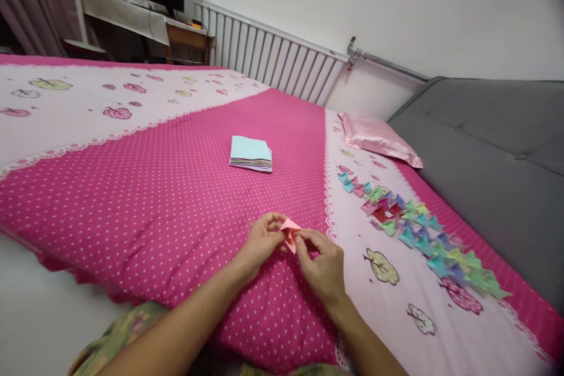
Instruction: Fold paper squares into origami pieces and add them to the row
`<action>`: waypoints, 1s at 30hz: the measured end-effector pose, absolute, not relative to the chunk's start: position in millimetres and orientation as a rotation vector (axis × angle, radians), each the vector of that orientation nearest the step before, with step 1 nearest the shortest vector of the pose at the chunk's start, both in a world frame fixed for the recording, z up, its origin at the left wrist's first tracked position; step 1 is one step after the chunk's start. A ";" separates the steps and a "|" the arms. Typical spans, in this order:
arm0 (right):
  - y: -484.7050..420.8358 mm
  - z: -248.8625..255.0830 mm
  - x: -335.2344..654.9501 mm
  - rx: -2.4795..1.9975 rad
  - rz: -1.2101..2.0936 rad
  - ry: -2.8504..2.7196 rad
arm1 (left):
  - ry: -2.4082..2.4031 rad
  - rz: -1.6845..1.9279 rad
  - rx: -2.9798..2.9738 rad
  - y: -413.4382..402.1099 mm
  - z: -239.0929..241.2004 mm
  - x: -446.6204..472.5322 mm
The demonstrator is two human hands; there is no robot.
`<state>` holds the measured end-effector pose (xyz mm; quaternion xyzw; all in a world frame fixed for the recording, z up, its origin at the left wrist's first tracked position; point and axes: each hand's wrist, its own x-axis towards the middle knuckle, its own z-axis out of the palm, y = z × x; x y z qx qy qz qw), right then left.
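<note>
Low over the pink dotted bedspread (167, 188), both hands meet in the middle, fingertips almost nose to nose. The left hand (261, 242) comes in from the lower left, forearm slanting up across the view and wrist fairly straight. Its thumb and forefinger are pinched on the left side of a small folded pink paper (289, 228). The right hand (322, 269) reaches in from below right, knuckles up and fingers curled down, nipping the paper's right side. So both hands are grasping the one paper, which sits between the fingertips just over the cloth; whether it touches the cloth, I cannot tell. One pointed corner pokes up, another points down.

Moving outward: just right of the right hand runs a lace seam (328, 200), where the dotted cloth gives way to a pale panel printed with trees. On that panel a row of folded pieces (418, 229) in blue, green, red and pink strings away to the right, near the right hand but clear of it. Straight ahead of the hands, well apart, lies a stack of paper (251, 154), light blue on top. There is wide bare dotted cloth between the hands and that stack, and more out to the left of the left hand. The bed's near edge drops away under the left forearm. Past the row sits a pink pillow (379, 140), with a grey sofa (484, 153) hard along the bed's right side. Far ahead, a white radiator (273, 59) lines the wall.
</note>
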<state>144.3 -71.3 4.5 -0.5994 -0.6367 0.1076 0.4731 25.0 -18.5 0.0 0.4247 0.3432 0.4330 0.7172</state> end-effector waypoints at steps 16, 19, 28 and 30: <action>-64.1 -4.5 147.3 -1.500 0.724 -1.209 | 0.832 0.874 1.052 -17.0 -7.7 24.5; -61.9 -6.9 148.4 -1.471 0.813 -1.169 | 0.832 0.872 1.050 -16.2 -11.6 24.8; -58.3 -8.8 147.4 -1.328 1.184 -1.031 | 0.873 0.920 0.989 -17.3 -13.1 27.0; -59.3 -5.9 146.2 -1.302 1.290 -0.980 | 0.851 0.919 0.975 -18.1 -11.4 26.9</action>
